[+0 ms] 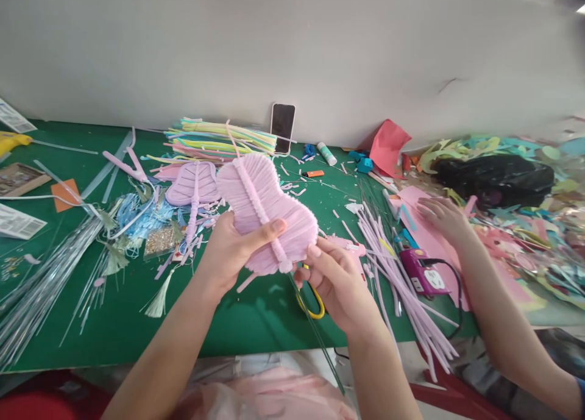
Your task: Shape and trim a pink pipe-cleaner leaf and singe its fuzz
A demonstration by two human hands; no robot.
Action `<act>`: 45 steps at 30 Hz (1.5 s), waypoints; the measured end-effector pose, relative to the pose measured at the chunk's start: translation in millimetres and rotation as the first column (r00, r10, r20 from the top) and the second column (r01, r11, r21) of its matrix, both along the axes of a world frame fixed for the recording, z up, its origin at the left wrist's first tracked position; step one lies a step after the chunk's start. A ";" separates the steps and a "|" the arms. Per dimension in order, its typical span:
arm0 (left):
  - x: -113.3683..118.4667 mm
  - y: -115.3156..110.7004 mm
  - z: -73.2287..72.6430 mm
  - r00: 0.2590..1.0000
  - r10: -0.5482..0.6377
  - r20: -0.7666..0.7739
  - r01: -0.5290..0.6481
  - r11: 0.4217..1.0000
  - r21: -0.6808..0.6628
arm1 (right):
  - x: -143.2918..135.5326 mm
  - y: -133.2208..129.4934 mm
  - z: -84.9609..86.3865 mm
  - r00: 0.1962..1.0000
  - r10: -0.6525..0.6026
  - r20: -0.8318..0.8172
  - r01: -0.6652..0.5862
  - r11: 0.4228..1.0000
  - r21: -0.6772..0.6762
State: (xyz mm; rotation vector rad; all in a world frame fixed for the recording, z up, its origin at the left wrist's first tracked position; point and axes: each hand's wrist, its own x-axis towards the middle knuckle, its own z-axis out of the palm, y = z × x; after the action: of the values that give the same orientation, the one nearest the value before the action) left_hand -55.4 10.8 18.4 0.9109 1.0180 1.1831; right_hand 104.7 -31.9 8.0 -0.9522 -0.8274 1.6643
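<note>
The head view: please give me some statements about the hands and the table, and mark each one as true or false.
1. The left hand holds a pale purple fuzzy piece. True.
2. The phone lies flat on the table. False: the phone leans upright against the grey wall.
3. The right hand touches the edge of this piece. True.
4. The co-worker's hand rests on the black bag. False: the co-worker's hand is over a pink sheet.
5. The tabletop is red. False: the tabletop is green.

Craft workspace: pipe cleaners [219, 137], glue gun [346, 245], tassels [161, 295].
</note>
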 end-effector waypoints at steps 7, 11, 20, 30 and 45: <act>-0.4 1.1 0.0 0.999 -0.035 0.031 0.036 0.999 -0.030 | -1.1 2.8 -2.9 0.996 -0.037 -0.081 0.037 0.999 -0.006; 0.8 2.9 -1.2 0.995 -0.056 0.088 0.061 0.996 -0.063 | 1.5 3.3 -4.7 0.996 0.016 -0.092 -0.014 1.000 0.022; -0.6 1.5 6.2 0.998 -0.057 0.002 0.057 0.994 -0.093 | 5.0 5.3 -7.1 0.995 0.072 -0.066 -0.073 0.997 -0.011; 0.2 5.4 -6.2 0.998 -0.041 -0.055 0.040 0.999 -0.023 | -1.4 9.1 -11.9 0.999 0.019 0.045 -0.018 0.999 -0.028; -0.7 8.1 -9.0 0.989 0.012 -0.150 -0.012 1.000 0.001 | -12.7 4.1 -13.5 0.988 -0.006 0.157 0.009 1.000 -0.015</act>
State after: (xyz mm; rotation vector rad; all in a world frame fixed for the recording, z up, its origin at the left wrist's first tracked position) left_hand -56.0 19.0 9.4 1.0068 1.1456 1.1372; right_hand 91.9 -27.8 -5.6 -1.1067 -0.9152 1.6063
